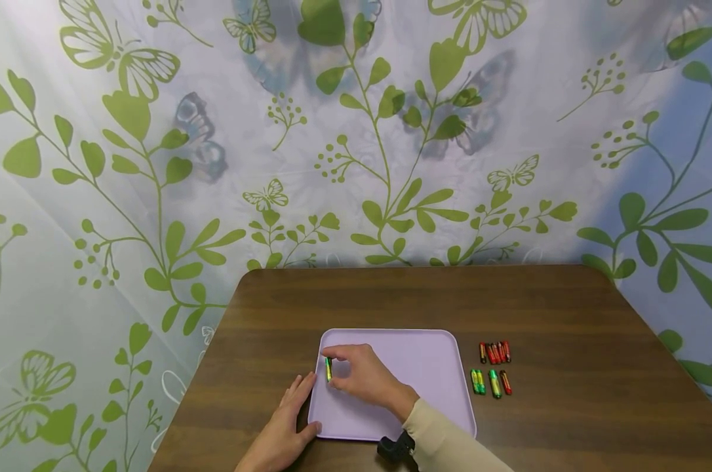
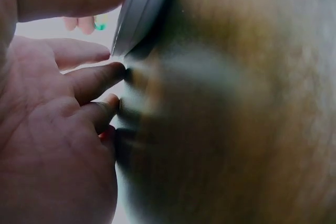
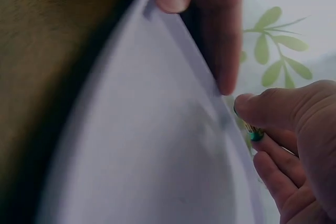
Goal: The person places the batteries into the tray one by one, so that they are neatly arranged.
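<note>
My right hand [image 1: 368, 380] pinches a small green and gold battery [image 1: 329, 370] between thumb and forefinger, at the left side of a pale purple tray [image 1: 421, 367]. In the right wrist view, the battery's green end [image 3: 255, 134] shows under the thumb; most of the rest is covered by the fingers. Whether the battery touches the tray I cannot tell. My left hand [image 1: 282, 429] rests at the tray's left edge, fingers extended. Its fingertips meet the tray's rim [image 2: 142, 9] in the left wrist view, and that hand holds nothing.
Right of the tray, several red batteries [image 1: 499, 353] lie in a row on the brown table [image 1: 545, 308]. Nearer are two small green batteries [image 1: 477, 381], a bigger green battery [image 1: 495, 384] and a red battery [image 1: 506, 382]. A leaf-patterned cloth [image 1: 356, 131] hangs behind the table.
</note>
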Demonstrator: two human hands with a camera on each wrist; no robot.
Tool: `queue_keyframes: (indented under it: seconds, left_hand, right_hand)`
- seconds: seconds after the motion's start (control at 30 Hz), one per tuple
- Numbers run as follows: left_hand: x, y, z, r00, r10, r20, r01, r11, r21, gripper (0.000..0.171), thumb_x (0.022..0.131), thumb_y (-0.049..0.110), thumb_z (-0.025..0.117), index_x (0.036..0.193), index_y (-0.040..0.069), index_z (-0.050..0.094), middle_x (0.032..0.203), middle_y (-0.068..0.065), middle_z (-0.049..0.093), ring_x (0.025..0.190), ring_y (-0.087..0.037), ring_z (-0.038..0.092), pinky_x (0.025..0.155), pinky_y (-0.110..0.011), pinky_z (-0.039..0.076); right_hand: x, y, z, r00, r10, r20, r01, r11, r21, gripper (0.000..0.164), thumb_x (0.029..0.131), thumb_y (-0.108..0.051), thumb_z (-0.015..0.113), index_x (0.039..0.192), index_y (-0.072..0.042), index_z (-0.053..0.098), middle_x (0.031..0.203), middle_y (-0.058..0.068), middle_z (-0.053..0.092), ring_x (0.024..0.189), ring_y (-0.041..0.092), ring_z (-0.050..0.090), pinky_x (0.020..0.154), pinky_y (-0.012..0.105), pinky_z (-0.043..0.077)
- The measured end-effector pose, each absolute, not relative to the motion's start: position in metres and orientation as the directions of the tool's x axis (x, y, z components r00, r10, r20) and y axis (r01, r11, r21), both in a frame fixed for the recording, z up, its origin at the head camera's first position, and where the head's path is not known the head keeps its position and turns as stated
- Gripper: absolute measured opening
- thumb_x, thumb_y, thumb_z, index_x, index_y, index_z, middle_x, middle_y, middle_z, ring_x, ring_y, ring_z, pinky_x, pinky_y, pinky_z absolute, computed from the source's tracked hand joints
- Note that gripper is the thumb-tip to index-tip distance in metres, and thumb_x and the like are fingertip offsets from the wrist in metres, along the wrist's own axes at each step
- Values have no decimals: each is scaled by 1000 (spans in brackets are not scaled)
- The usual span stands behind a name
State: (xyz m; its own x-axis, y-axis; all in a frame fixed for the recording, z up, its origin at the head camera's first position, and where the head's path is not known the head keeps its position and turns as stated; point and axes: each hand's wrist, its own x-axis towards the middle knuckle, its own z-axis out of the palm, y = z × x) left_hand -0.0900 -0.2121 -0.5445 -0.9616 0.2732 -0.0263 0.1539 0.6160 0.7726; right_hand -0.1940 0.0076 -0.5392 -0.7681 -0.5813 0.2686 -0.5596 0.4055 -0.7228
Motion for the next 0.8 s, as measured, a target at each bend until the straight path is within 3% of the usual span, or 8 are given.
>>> queue_keyframes:
  seconds: [0.23,0.8]
  left_hand:
    - [-90,-213,-545,-959,281,-50,138,612,779,89,94,10,80,171,6,35,176,-23,36,167,-54,15,124,-82,18]
    - [-92,-214,-546,-955,290,-69,123,593,796,89,96,10,78,172,6,32,177,-24,31,166,-58,10,122,-85,14]
  right_hand:
    - [-193,-9,-553,-782,-569,254,-559,459,-691,53,88,-8,89,139,-8,75,134,2,79,129,16,72,110,35,58]
    - [-188,-22,-557,-793,-535,293,-595,574,-562,54,89,-20,92,139,-9,75,134,4,79,126,19,75,106,34,60]
